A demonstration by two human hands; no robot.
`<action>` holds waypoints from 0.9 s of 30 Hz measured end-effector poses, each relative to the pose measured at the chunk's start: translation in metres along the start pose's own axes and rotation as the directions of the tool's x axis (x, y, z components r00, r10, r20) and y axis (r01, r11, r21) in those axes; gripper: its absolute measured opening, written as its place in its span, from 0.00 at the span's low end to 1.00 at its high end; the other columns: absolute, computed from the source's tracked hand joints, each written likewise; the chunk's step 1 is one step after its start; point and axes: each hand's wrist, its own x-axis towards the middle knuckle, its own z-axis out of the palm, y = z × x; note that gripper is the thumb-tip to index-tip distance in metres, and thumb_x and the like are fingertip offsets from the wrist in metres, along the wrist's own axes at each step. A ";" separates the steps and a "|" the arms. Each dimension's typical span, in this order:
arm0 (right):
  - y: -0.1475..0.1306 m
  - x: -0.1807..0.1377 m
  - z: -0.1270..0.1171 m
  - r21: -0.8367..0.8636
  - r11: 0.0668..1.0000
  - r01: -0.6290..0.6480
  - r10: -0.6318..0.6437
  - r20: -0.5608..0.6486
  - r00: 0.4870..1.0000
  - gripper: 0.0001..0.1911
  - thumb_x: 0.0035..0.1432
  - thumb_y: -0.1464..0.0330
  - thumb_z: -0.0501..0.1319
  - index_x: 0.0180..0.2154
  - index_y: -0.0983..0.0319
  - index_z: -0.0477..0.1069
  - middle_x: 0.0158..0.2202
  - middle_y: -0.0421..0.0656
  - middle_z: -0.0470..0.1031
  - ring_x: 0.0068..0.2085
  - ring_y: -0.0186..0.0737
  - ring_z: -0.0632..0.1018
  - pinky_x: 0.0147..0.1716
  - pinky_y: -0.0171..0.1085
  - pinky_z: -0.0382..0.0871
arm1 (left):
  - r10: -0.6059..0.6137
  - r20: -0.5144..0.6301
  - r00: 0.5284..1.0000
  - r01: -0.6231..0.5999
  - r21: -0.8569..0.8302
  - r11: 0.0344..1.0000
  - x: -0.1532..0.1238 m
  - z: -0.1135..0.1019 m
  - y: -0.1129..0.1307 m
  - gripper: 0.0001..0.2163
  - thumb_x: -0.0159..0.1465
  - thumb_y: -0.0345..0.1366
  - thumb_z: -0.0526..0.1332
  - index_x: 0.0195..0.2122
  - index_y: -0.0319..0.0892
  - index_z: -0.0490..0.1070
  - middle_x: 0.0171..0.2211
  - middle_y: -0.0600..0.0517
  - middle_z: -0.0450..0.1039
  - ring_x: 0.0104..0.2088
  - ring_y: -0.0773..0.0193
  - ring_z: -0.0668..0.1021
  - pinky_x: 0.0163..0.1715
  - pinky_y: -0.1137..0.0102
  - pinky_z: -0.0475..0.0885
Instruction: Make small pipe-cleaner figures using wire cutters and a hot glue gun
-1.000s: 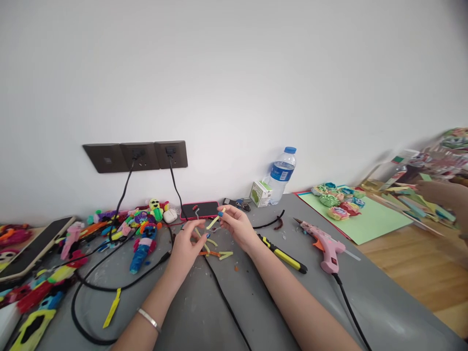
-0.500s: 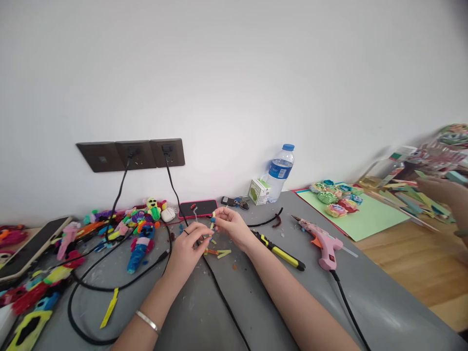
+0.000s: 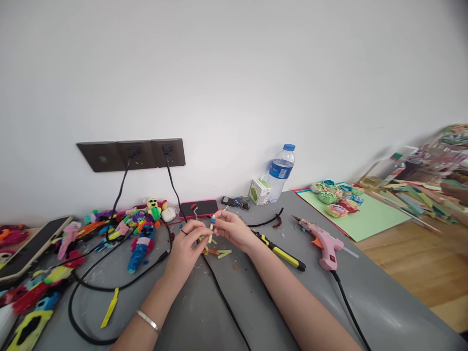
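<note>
My left hand [image 3: 188, 246] and my right hand [image 3: 232, 229] meet above the grey table [image 3: 204, 312]. Both pinch a short yellow-green fuzzy strip [image 3: 211, 228] held nearly upright between the fingertips. More yellow and orange strips [image 3: 218, 252] lie on the table just under the hands. A silver bangle [image 3: 148, 321] is on my left wrist.
A pink glue gun [image 3: 322, 241] and a yellow-black cutter [image 3: 281, 251] lie to the right. Black cables [image 3: 120, 278] run from wall sockets [image 3: 131, 154]. Colourful fuzzy figures [image 3: 141, 229] crowd the left. A phone [image 3: 199, 208], a bottle [image 3: 280, 173], green paper [image 3: 360, 217]; another person's hand [image 3: 455, 191] far right.
My hands have come together; the left now pinches the strip that the right held alone. The strip has turned upright. The other person's hand at far right has shifted.
</note>
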 end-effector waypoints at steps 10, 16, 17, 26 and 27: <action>0.002 0.000 0.000 -0.190 0.976 0.110 -0.111 0.003 0.994 0.19 0.46 0.56 0.72 0.30 0.62 0.71 0.23 0.36 0.73 0.24 0.30 0.72 0.27 0.32 0.64 | -0.197 0.048 0.979 0.203 -0.197 0.959 0.000 -0.002 0.000 0.06 0.64 0.30 0.58 0.35 0.44 0.74 0.36 0.50 0.78 0.34 0.64 0.77 0.28 0.74 0.69; 0.002 0.000 0.000 -0.279 0.947 0.157 -0.152 0.038 0.988 0.18 0.46 0.56 0.72 0.29 0.62 0.71 0.23 0.35 0.71 0.24 0.29 0.70 0.27 0.32 0.64 | -0.464 0.139 0.875 0.481 -0.349 0.804 0.000 0.000 -0.014 0.05 0.61 0.37 0.61 0.32 0.42 0.74 0.29 0.51 0.75 0.26 0.65 0.74 0.25 0.73 0.67; 0.002 0.000 0.000 -0.281 0.949 0.145 -0.139 0.039 0.989 0.18 0.46 0.56 0.72 0.29 0.62 0.71 0.23 0.35 0.71 0.23 0.29 0.69 0.26 0.31 0.64 | -0.484 0.161 0.860 0.507 -0.366 0.780 0.000 0.000 -0.016 0.06 0.60 0.38 0.62 0.33 0.41 0.74 0.29 0.51 0.75 0.27 0.65 0.74 0.26 0.73 0.67; 0.002 -0.003 0.002 -0.213 0.977 0.028 -0.015 0.065 0.998 0.18 0.49 0.56 0.70 0.30 0.62 0.69 0.23 0.36 0.73 0.21 0.28 0.71 0.22 0.28 0.64 | -0.505 0.166 0.847 0.529 -0.357 0.770 0.002 -0.002 -0.009 0.06 0.60 0.38 0.60 0.31 0.41 0.69 0.27 0.53 0.70 0.26 0.67 0.71 0.25 0.75 0.64; 0.002 -0.003 0.002 -0.197 0.980 0.025 -0.012 0.070 0.998 0.18 0.49 0.56 0.70 0.30 0.62 0.69 0.23 0.36 0.73 0.21 0.28 0.71 0.22 0.29 0.64 | -0.509 0.152 0.847 0.528 -0.353 0.773 0.002 -0.002 -0.009 0.06 0.60 0.38 0.60 0.32 0.41 0.70 0.29 0.52 0.72 0.26 0.67 0.72 0.26 0.74 0.65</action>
